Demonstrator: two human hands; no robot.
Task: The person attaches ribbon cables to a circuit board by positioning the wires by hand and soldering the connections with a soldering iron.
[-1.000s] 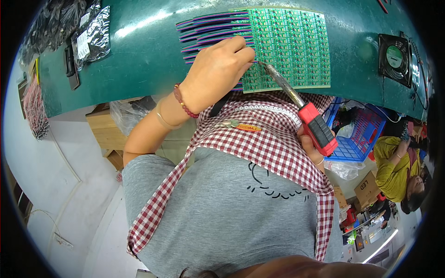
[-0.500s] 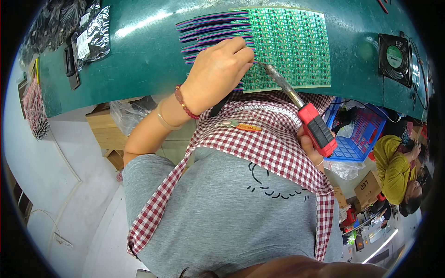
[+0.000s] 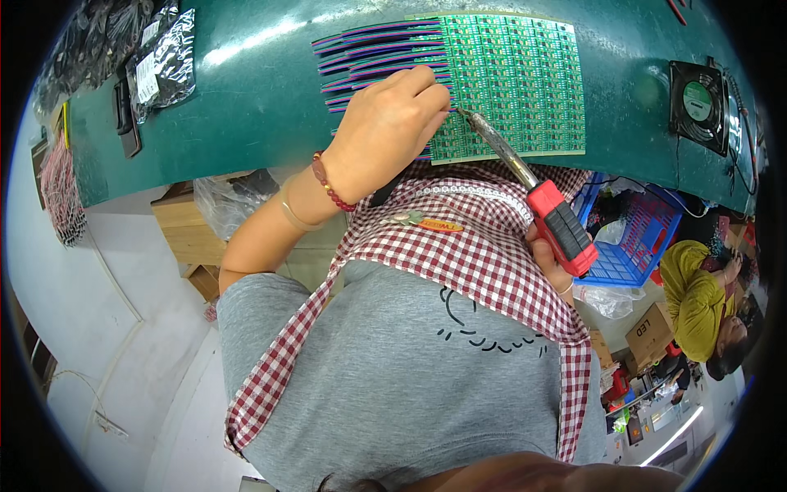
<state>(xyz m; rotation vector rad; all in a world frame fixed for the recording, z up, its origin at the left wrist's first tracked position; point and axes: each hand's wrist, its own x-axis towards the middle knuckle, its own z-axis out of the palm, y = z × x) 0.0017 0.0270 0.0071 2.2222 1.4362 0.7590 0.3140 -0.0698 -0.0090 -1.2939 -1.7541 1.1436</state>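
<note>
A panel of many small green circuit boards lies on the bench. Along its left edge run several flat ribbon wires, striped dark blue and pink. My left hand rests over the lower wires, its fingers pinched at the board's edge on a ribbon wire whose end is mostly hidden under them. My right hand grips a soldering iron with a red and black handle, low at the right. Its metal barrel slants up and left, and the tip is at the board's left edge, just beside my left fingertips.
A black fan stands at the right on the green bench. Black plastic bags lie at the far left, near a hanging bundle of wires. A blue crate sits below the bench at right; beyond it is another person.
</note>
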